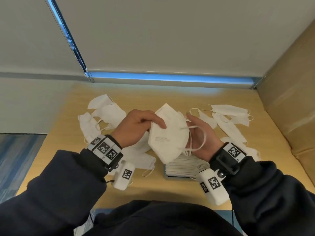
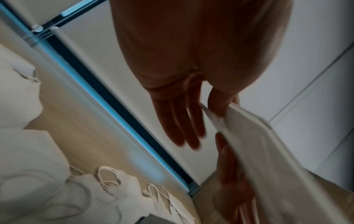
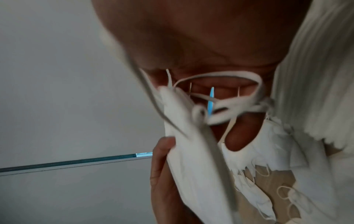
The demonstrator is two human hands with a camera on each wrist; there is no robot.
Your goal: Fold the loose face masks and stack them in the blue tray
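Left hand (image 1: pixel 136 127) pinches one mask (image 1: pixel 167 136); right hand (image 1: pixel 203 139) supports it; one tray (image 1: pixel 165 174) below.

table (image 1: pixel 170 189): light wood grain, directly in front of me.
blind (image 1: pixel 170 40): pale roller shade, fills most of my upper view, bottom rail just above the table's far edge.
window gap (image 1: pixel 170 78): thin blue-lit strip under the blind's rail; another runs up its left side.
cardboard box (image 1: pixel 289 82): brown, on my right, against the table's right edge.
carpet (image 1: pixel 17 159): blue-grey streaks, down on my left.
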